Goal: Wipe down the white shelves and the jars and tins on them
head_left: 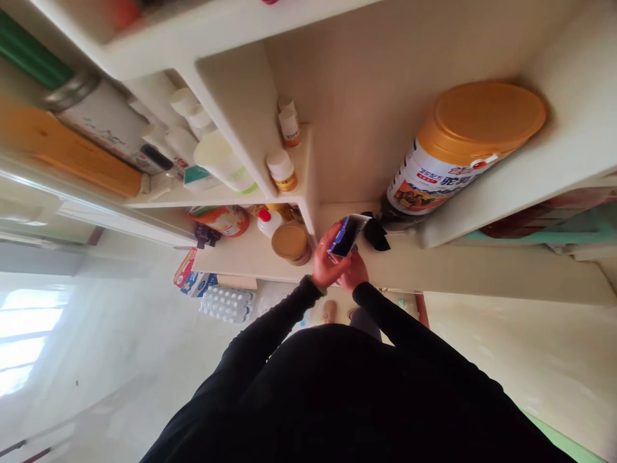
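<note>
My left hand (329, 262) is closed around the left side of a small dark-blue box (348, 235) with a pale rim, its thumb along the near edge. My right hand (355, 271) comes in from below and grips the lower right of the same box; some of its fingers are hidden beneath it. The box is tilted and held just over the front of the shelf (463, 267). Just beyond it lies a black object (376, 234) whose kind I cannot make out. A large tub with an orange lid (489, 119) stands to the right.
Left of my hands are a brown-lidded jar (291, 243) and a white bottle with a red cap (268, 222). Small white pill bottles (282, 170) stand on a ledge above. Shelf dividers (226, 122) rise on the left. A pack of bottled water (226, 304) is on the floor.
</note>
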`<state>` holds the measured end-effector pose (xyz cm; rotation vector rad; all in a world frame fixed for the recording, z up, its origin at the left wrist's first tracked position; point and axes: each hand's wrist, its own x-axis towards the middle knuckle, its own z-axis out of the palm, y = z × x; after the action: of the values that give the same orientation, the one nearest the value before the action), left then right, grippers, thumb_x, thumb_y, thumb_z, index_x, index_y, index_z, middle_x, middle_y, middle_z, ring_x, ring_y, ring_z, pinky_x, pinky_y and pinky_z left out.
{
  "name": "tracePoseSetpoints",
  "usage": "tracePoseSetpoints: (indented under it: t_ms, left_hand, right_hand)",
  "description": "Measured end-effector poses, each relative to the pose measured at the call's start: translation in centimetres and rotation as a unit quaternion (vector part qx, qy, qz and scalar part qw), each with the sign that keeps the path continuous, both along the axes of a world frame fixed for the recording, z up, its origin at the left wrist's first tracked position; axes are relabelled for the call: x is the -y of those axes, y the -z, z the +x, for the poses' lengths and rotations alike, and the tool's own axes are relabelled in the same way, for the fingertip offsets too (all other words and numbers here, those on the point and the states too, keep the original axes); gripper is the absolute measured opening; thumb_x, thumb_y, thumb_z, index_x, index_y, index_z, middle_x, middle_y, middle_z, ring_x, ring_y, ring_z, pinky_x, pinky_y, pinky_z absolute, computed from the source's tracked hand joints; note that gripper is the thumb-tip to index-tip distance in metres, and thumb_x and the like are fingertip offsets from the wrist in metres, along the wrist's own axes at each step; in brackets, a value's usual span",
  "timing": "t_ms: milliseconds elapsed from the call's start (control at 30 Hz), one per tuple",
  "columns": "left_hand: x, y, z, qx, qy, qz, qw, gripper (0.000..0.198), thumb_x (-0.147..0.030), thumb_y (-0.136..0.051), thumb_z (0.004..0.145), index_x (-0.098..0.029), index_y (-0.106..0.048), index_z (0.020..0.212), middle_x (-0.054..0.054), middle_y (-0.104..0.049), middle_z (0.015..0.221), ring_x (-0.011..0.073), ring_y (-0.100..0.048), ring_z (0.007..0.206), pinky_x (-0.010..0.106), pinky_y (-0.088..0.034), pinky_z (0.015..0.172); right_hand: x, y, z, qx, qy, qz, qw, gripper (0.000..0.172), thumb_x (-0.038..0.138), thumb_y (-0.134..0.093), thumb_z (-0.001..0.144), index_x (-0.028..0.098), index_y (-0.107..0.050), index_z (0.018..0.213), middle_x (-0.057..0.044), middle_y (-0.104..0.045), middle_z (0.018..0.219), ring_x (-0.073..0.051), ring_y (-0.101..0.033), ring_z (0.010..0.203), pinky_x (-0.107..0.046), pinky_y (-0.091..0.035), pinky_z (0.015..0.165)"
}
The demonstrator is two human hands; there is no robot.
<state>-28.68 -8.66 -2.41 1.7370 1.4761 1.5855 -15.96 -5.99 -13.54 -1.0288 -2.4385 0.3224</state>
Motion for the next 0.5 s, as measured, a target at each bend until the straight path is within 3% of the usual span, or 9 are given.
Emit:
tracePoseSetpoints:
  t_ms: [133,267,400,500]
  left_hand:
    - [3.4,-2.8,-1.2,-0.069,0.027,0.06,0.995,0.075,-0.036,-0.074,0.096,-0.025,-0.048,0.166,0.016,-0.058,0.167,0.0333,-0.054,0.159,0.055,-0.048,0.133]
    - [6.1,-4.4,-2.3,-0.068,-0.012,0.058,0.996,0.07,-0.039,-0.073,0.097,-0.024,-0.052,0.163,0.018,-0.062,0.162,0.0334,-0.058,0.155,0.054,-0.051,0.13]
    - [8.7,-4.9,-3.6,-0.006,-0.112,-0.019,0.993,0.059,-0.047,-0.08,0.091,-0.023,-0.07,0.144,0.016,-0.078,0.137,0.0357,-0.07,0.14,0.053,-0.057,0.124]
    - [10.1,-5.6,-4.5,0.091,-0.203,-0.047,0.974,0.05,-0.051,-0.087,0.083,-0.022,-0.079,0.124,0.013,-0.083,0.116,0.0352,-0.079,0.122,0.052,-0.062,0.117]
  right_hand:
    - [0.2,0.1,0.2,-0.012,0.017,-0.014,1.0,0.05,0.026,-0.065,0.092,0.015,-0.075,0.14,-0.016,-0.075,0.14,-0.038,-0.058,0.143,-0.055,-0.046,0.126]
    - [0.3,-0.2,0.3,-0.007,-0.004,-0.008,1.0,0.043,0.028,-0.059,0.098,0.011,-0.076,0.134,-0.02,-0.071,0.145,-0.041,-0.053,0.148,-0.059,-0.045,0.126]
    - [0.4,-0.7,0.5,-0.008,-0.017,-0.001,1.0,0.048,0.029,-0.056,0.102,0.014,-0.072,0.144,-0.018,-0.067,0.154,-0.04,-0.045,0.156,-0.058,-0.043,0.128]
    - [0.5,-0.8,0.6,-0.003,-0.017,-0.007,1.0,0.05,0.031,-0.054,0.103,0.014,-0.07,0.147,-0.017,-0.065,0.157,-0.039,-0.044,0.156,-0.059,-0.041,0.129]
